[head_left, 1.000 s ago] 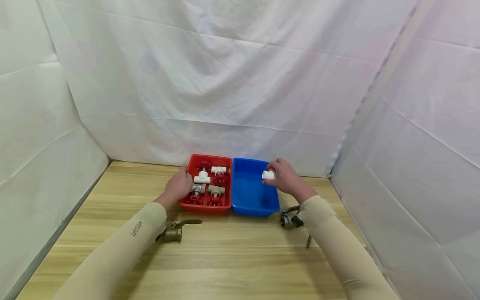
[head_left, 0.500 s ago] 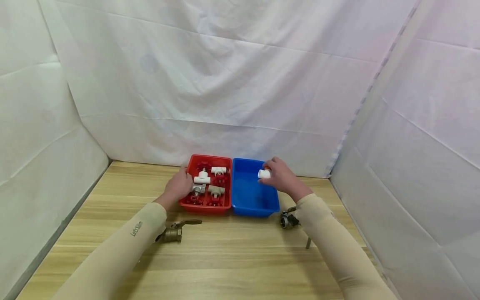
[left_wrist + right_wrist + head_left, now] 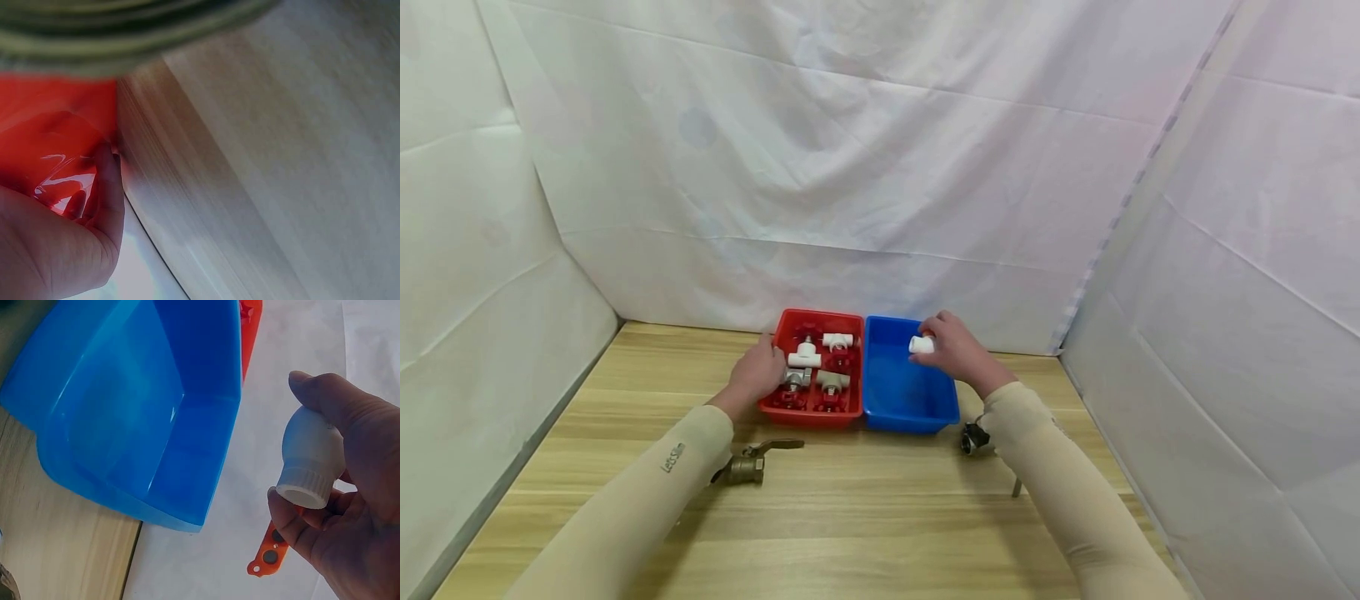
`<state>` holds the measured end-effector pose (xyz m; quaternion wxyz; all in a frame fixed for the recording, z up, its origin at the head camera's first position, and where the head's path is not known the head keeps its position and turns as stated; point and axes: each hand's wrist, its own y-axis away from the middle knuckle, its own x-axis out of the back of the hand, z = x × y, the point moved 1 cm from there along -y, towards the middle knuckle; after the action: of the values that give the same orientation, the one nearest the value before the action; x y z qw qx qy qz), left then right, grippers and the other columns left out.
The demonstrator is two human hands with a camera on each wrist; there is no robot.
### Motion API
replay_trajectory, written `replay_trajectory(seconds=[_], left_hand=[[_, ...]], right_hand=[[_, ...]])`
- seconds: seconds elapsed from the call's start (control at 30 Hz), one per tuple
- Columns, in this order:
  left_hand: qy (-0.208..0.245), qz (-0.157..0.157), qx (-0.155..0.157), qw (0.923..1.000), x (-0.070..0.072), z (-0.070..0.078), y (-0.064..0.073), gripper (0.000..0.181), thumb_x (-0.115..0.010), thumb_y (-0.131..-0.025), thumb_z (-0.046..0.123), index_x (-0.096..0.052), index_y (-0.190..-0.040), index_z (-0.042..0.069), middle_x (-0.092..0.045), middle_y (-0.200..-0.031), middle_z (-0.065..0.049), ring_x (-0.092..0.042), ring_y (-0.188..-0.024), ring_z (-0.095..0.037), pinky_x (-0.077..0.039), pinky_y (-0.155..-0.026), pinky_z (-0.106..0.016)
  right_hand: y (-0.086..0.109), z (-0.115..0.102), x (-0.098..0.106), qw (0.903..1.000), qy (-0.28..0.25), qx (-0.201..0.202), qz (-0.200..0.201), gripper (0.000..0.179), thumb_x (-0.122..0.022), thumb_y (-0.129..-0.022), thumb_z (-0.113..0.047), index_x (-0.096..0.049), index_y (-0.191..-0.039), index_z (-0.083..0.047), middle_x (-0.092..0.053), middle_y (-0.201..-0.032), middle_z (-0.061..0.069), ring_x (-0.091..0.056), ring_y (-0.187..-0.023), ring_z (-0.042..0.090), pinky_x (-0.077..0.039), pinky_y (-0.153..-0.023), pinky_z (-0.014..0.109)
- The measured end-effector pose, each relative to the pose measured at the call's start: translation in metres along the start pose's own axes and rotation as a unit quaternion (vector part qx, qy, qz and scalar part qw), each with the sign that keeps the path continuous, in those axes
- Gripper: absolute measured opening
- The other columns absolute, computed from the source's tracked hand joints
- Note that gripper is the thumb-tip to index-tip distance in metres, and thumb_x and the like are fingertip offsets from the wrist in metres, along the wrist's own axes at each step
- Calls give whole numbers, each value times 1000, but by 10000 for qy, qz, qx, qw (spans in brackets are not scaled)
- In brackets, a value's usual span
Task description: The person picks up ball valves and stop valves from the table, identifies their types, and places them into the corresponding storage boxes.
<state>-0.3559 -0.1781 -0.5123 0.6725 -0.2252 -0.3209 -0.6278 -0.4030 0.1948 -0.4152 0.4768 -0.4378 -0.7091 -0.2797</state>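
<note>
In the head view my right hand [image 3: 957, 348] is over the right side of the blue bin [image 3: 895, 414]. It grips a white plastic ball valve [image 3: 310, 447] by its rounded body, thumb on one side and fingers on the other. The valve's orange lever handle [image 3: 270, 555] sticks out below the fingers. My left hand [image 3: 757, 369] holds the left wall of the red bin [image 3: 816, 419], with its fingers against the outside of the wall in the left wrist view. Several valves with red handwheels, such as a white one [image 3: 805, 360], lie in the red bin.
A brass ball valve [image 3: 745, 469] lies by my left forearm. Partly under my right forearm is a grey metal valve [image 3: 970, 440], with a thin metal piece [image 3: 1017, 487] beside it. White cloth walls [image 3: 850, 167] enclose the wooden table [image 3: 850, 533] at back and sides.
My right hand has moved left and slightly away from me, carrying the white ball valve farther over the blue bin. The left hand and both bins have stayed put.
</note>
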Motion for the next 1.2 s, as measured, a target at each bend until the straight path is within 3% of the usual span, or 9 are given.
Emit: replay_trajectory(seconds=[0.53,1.2], left_hand=[[24,-52,54,10000,-2,-2,-4,60,-30,-117,28,-26,-165,-8,-60,-141,-31,-65,-117,-43,-56,-106,-65],[74,-129,139,9998,0,0,-2,61,-30,-116,26,-24,-167,-7,-58,-146,-31,-63,-119,-43,-54,-109,-65]], right_hand=[[-12,-7,-5,10000,-60,-41,63,52,-87,-98,-34,-67,-136,-6,-59,-128,14,-59,-112,30,-63,-88,42],[-30,-22,-5,9999,37,-135,-25,57,-86,-98,-37,-67,-141,-5,-59,-132,13,-59,-118,30,-62,-95,45]])
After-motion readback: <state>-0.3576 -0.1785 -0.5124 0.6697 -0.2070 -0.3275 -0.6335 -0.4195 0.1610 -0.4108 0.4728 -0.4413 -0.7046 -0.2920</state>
